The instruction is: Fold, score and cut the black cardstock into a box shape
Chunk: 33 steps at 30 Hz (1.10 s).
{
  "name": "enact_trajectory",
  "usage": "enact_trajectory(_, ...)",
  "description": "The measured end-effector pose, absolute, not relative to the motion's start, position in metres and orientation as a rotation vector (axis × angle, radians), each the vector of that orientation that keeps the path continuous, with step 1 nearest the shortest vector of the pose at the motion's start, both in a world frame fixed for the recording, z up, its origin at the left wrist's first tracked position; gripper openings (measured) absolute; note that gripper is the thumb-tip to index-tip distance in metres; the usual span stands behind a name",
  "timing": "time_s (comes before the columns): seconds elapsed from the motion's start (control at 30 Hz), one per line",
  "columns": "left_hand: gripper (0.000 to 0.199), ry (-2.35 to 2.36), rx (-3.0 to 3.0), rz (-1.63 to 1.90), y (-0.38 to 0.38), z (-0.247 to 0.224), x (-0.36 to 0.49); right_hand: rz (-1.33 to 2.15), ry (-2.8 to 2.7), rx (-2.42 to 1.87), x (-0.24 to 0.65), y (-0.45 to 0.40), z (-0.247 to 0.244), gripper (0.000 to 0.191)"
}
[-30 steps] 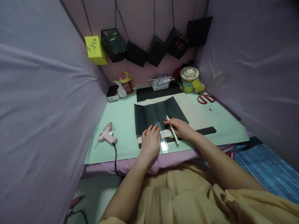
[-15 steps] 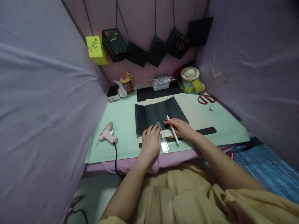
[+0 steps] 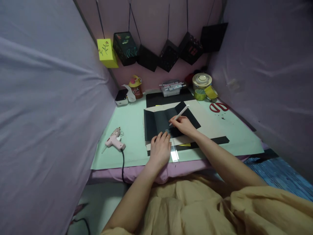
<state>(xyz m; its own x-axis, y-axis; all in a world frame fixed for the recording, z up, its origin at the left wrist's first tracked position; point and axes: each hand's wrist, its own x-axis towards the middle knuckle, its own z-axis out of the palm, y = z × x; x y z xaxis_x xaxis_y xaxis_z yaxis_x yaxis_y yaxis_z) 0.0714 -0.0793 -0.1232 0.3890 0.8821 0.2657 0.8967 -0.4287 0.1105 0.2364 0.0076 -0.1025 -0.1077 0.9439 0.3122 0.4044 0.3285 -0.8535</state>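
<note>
Fingers of the right hand (image 3: 184,124) pinch a white pen (image 3: 181,113) in a closed grip, its lower tip at the folded black paper (image 3: 161,121). The left hand (image 3: 160,148) lies palm down, fingers slightly spread, over the black paper's near edge and beside the clear ruler (image 3: 174,152). The paper rests on pale sheets (image 3: 205,122) on the worktop (image 3: 129,130).

Black paper (image 3: 161,120): lower edge partly under left hand (image 3: 160,149). Ruler (image 3: 174,153), nearer than paper: left side partly covered, same hand. Pen (image 3: 182,112), over paper: lower shaft partly behind right hand's (image 3: 184,125) fingers. Cup (image 3: 136,88), beyond paper, left: lettering blurred. Scraps (image 3: 223,118), right of paper: too small to identify.
</note>
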Motion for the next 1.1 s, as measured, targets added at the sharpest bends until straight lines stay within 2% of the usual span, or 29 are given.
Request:
enact_trajectory(0.13, 0.037, -1.659, -2.576, -0.451, -0.08, -0.123, 0.072, 0.685, -1.664, -1.259, 0.235, 0.014, -0.123, 0.013)
enact_trajectory(1.1, 0.037, -1.643, -2.546, -0.471, -0.081, -0.127, 0.072, 0.52, -1.769, -1.273, 0.231, 0.006, -0.126, 0.01)
